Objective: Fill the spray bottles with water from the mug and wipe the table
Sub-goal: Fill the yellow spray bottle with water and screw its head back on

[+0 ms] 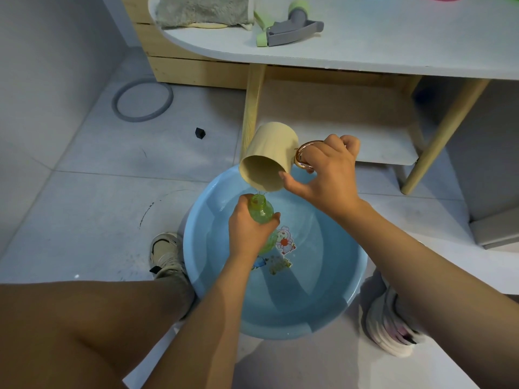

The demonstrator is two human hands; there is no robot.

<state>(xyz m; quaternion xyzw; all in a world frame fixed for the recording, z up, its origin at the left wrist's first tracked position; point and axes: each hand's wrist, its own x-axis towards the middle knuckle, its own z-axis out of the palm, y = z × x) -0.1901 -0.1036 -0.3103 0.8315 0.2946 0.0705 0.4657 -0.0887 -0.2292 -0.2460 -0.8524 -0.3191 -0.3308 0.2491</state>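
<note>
My left hand [247, 228] grips a green transparent spray bottle [261, 210] with no cap, upright over a blue basin [331, 313]. My right hand [325, 169] holds a beige mug [269, 157] by its copper-coloured handle [303, 155], thumb against the mug's rim. The mug is tipped toward the bottle's mouth and a thin stream of water runs from its rim into the opening. On the white table [393, 43] above lie a grey-and-green spray head [292, 26] and a grey cloth [202, 9].
The basin holds water and stands on the tiled floor between my two shoes [165, 254]. A wooden table leg [252, 108] rises just behind the mug. A grey ring [141, 101] and a small black cap [200, 133] lie on the floor to the left.
</note>
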